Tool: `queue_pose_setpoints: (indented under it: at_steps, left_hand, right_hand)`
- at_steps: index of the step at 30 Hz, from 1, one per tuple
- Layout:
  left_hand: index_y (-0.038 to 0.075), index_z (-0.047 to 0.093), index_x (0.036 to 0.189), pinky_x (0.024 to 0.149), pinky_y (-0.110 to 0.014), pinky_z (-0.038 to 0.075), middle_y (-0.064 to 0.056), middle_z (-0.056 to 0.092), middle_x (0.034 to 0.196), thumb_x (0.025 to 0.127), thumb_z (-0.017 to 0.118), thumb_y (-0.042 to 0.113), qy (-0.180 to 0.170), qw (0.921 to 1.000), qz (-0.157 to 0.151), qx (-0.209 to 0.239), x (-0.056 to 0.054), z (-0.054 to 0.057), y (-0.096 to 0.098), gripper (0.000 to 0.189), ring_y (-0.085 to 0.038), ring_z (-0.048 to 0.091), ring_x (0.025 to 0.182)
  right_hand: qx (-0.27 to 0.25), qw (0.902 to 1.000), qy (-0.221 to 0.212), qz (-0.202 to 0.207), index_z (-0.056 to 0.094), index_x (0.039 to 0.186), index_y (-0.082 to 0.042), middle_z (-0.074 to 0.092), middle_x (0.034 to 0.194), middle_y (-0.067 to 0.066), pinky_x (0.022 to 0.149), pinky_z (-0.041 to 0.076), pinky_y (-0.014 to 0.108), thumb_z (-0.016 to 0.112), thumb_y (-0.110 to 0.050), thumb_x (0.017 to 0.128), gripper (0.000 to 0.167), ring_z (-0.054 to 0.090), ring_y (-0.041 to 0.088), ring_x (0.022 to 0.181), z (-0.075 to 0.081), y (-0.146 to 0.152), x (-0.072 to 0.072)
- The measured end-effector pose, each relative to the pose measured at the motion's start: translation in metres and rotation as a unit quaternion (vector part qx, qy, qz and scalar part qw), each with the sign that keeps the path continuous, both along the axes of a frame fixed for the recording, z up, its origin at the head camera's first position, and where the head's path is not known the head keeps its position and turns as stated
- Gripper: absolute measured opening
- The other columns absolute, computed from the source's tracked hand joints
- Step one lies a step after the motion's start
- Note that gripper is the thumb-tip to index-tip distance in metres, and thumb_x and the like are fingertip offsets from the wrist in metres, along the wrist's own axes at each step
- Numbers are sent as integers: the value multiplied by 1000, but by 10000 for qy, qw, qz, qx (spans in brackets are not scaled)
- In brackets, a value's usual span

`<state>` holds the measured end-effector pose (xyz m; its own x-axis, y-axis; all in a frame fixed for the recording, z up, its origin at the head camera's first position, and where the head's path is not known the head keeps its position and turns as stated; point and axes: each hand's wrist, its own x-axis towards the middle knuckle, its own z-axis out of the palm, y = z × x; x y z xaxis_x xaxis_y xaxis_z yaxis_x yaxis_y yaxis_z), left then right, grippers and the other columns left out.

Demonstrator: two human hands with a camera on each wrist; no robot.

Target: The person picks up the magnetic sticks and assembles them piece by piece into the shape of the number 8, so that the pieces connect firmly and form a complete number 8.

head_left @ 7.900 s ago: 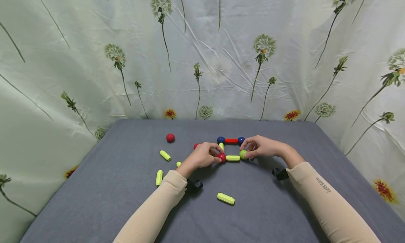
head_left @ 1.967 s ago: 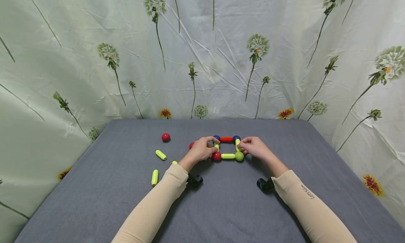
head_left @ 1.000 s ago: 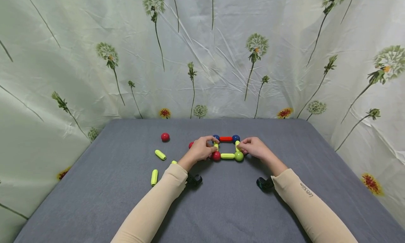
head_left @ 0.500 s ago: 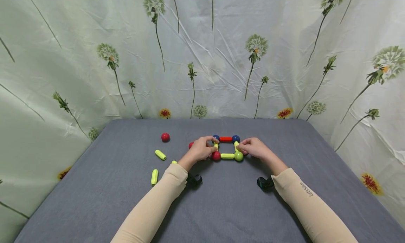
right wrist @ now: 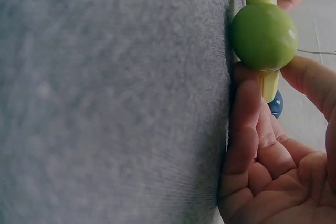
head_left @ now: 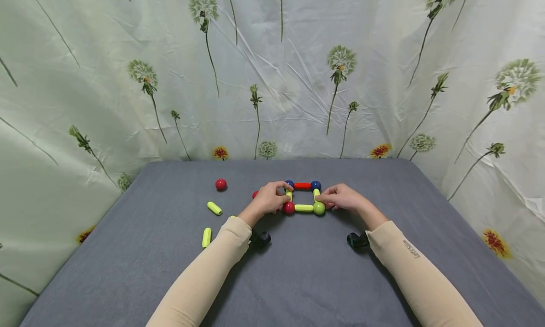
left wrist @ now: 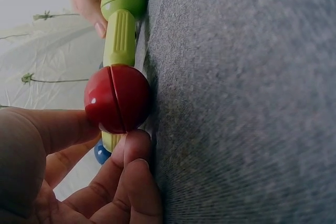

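Observation:
A square of building rods and balls lies on the grey cloth. Two blue balls [head_left: 315, 185] and a red rod [head_left: 303, 186] make its far side. A red ball [head_left: 289, 208], a yellow rod [head_left: 303, 207] and a green ball [head_left: 319, 208] form the near side. My left hand [head_left: 269, 198] holds the left yellow rod [head_left: 289, 193], thumb and fingertips right at the red ball in the left wrist view. With thumb and fingers, my right hand [head_left: 342, 198] pinches the right yellow rod [head_left: 316, 193], close behind the green ball [right wrist: 265, 38].
Left of the square lie a loose red ball [head_left: 221, 184] and yellow rods [head_left: 215, 208]. Another red ball [head_left: 255, 194] and a further rod are partly hidden by the left hand and sleeve. A flowered curtain [head_left: 272, 71] hangs behind the table.
Since the oldest frame, a yellow rod has come in between the green ball and the right blue ball; the rod near the front has gone from there. Over the last second the hands hardly move.

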<state>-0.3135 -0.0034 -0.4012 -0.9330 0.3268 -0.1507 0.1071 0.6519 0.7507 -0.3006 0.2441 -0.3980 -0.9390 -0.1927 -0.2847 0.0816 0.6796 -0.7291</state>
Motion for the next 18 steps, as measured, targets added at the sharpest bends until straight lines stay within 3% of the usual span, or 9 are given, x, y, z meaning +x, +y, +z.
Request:
queue_pose_setpoints:
  at_steps: [4,8,13,18]
  left_hand:
    - [29,61,115,48,-30,47,-4,62,74,90,63,27,1,10000,28,3,0,2,0,26,-16,54,52]
    - [28,61,116,48,-30,48,-4,62,74,90,62,27,4,10000,71,2,-2,3,0,27,-15,54,53]
    - [27,61,117,49,-30,50,-5,61,73,90,62,26,63,10000,56,38,-3,3,1,27,-15,54,51]
    - [27,61,117,50,-31,50,-4,62,71,91,61,26,104,9999,15,37,-5,1,0,26,-15,54,50]
  right_hand:
    - [-119,9999,-25,-20,65,100,-8,66,84,0,69,48,25,63,-41,87,36,58,12,78,1,0,1]
    - [-348,9992,-187,68,56,109,-8,67,91,0,72,48,26,65,-45,84,45,60,12,83,-1,4,1]
    - [-733,9958,-383,395,44,121,-10,70,95,0,75,43,26,72,-40,80,57,58,12,86,-4,11,-1]
    - [-1038,9912,-421,705,41,124,-14,68,95,0,74,37,29,73,-32,81,57,56,14,86,-5,14,0]
